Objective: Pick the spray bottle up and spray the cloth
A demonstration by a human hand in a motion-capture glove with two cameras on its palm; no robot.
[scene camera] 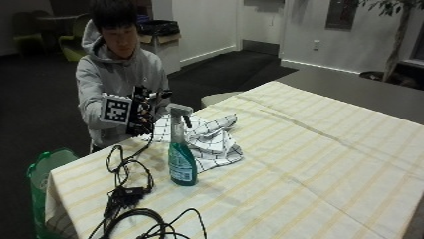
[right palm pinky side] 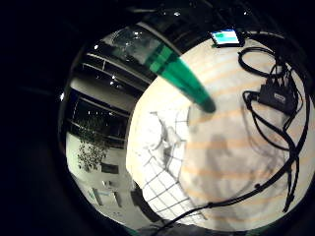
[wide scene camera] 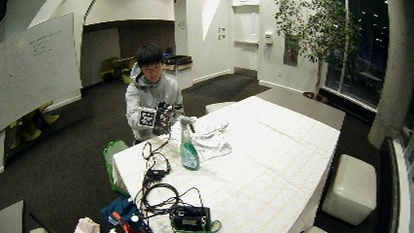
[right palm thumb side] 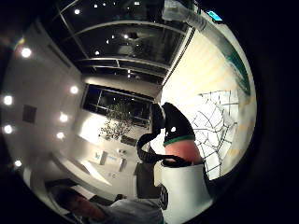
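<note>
Outside view: the spray bottle (scene camera: 181,159) stands upright on the striped table (scene camera: 318,169), just beside the checked cloth (scene camera: 212,139). The gloved right hand (scene camera: 140,115) hovers near the bottle's nozzle, apart from it; whether its fingers are released or clenched cannot be told.

Little-finger palm view: the bottle (right palm pinky side: 184,81) rises beside the cloth (right palm pinky side: 165,162).

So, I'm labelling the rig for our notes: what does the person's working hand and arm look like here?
The right hand wears a black glove with black straps. The thumb side palm view shows a white plastic piece and a green-edged black cap on a finger there. The sleeve belongs to a grey hooded sweatshirt.
</note>
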